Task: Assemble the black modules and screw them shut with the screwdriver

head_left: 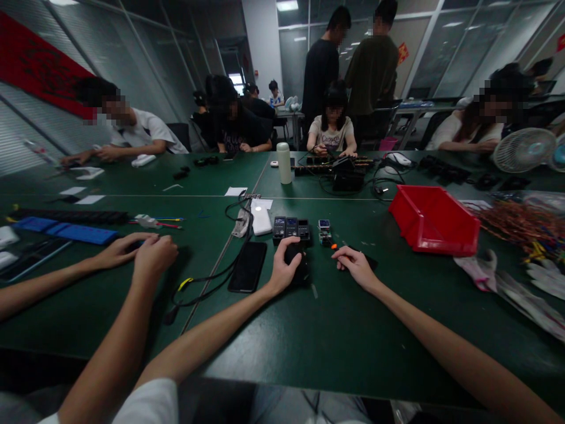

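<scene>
My left hand [282, 270] is closed around a small black block [296, 259] that rests on the green table [335, 330]. My right hand [355, 266] lies a little to the right with its fingers curled onto a flat black piece [369, 260]; a tiny orange part [334, 246] sits by its fingertips. Just beyond both hands stands a row of small black modules with screens [291, 228] and a small blue-topped module [325, 231]. A black phone [248, 266] lies left of my left hand.
A co-worker's two hands [140, 250] rest on the table at my left, near black cables [207, 280]. A red bin [432, 219] stands at right, with coloured wires [521, 227] and gloves [507, 277] beyond. A white power bank [261, 219] and bottle [284, 163] stand farther back. Several people sit opposite.
</scene>
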A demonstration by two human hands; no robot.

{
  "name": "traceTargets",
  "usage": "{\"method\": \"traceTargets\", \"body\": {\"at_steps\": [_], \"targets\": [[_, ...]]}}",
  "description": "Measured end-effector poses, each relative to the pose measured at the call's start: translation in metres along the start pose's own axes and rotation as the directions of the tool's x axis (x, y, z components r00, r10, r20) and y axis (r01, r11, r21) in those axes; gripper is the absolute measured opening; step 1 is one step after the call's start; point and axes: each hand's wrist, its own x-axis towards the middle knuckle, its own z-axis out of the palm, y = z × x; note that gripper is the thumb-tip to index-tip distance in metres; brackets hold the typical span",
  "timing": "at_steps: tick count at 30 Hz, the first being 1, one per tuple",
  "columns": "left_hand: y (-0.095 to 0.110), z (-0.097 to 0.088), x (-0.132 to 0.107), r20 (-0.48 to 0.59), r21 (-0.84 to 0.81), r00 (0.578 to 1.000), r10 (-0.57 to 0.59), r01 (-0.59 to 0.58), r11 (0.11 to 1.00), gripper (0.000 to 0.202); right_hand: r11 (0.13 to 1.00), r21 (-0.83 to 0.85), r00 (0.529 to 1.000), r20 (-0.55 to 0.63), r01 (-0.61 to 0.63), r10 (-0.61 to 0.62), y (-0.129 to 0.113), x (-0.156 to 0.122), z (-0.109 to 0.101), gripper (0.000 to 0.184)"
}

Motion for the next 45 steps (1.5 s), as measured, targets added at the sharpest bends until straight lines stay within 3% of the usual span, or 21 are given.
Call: {"method": "traceTargets", "body": {"at_steps": [8,16,21,33,40,45], "targets": [[0.003,0.004,-0.001,0.040,-0.155,0.999,0.024,-0.018,0.988,0.033,1.000,-0.027,1.000,0.021,0.006,-0.006,-0.003,-0.001,0.002,0.018],[-0.004,0.005,0.000,0.132,-0.128,0.991,0.000,0.017,0.992,0.040,0.996,-0.076,0.999,0.019,0.051,-0.050,0.001,0.000,0.001,0.017],[-0.003,0.006,-0.002,0.129,-0.155,0.992,0.010,0.010,0.988,0.036,0.995,-0.084,0.998,0.031,0.058,-0.056,-0.001,0.000,0.001,0.017],[-0.007,0.001,-0.008,0.026,-0.019,0.984,0.176,-0.176,0.984,0.027,0.993,-0.107,0.998,0.052,0.052,-0.047,-0.007,-0.001,0.001,0.017],[-0.001,0.005,-0.007,0.127,-0.080,0.952,0.278,-0.270,0.960,0.022,0.992,-0.116,0.997,0.060,0.054,-0.047,-0.003,0.000,0.001,0.017],[0.001,0.006,-0.003,0.139,0.021,0.941,0.308,-0.314,0.949,0.026,0.988,-0.148,0.997,0.062,0.053,-0.044,-0.002,0.000,0.001,0.017]]}}
